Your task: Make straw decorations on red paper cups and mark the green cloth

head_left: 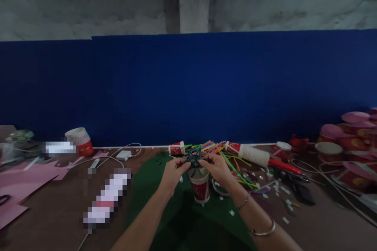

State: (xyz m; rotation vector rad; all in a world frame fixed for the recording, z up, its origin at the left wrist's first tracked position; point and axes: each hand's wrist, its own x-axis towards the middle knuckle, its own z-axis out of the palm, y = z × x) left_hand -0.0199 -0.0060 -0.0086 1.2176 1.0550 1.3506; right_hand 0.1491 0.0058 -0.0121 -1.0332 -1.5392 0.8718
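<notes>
My left hand [173,172] and my right hand [218,169] pinch opposite sides of a dark green star-shaped piece [193,159] with pointed tips; its material is hard to tell in the dim light. Just below it stands an upright red paper cup [201,193] with a white rim. The piece is above the cup's mouth, and I cannot tell whether they touch. Under the cup lies a dark green sheet [150,208].
Colourful pipe cleaners [212,147] lie behind the hands, beside a tipped stack of paper cups [253,154]. White scraps [277,186] litter the right. Pink paper [29,180], a white charger [124,155] and stacked cups [84,143] are left. A blue panel [188,90] backs the table.
</notes>
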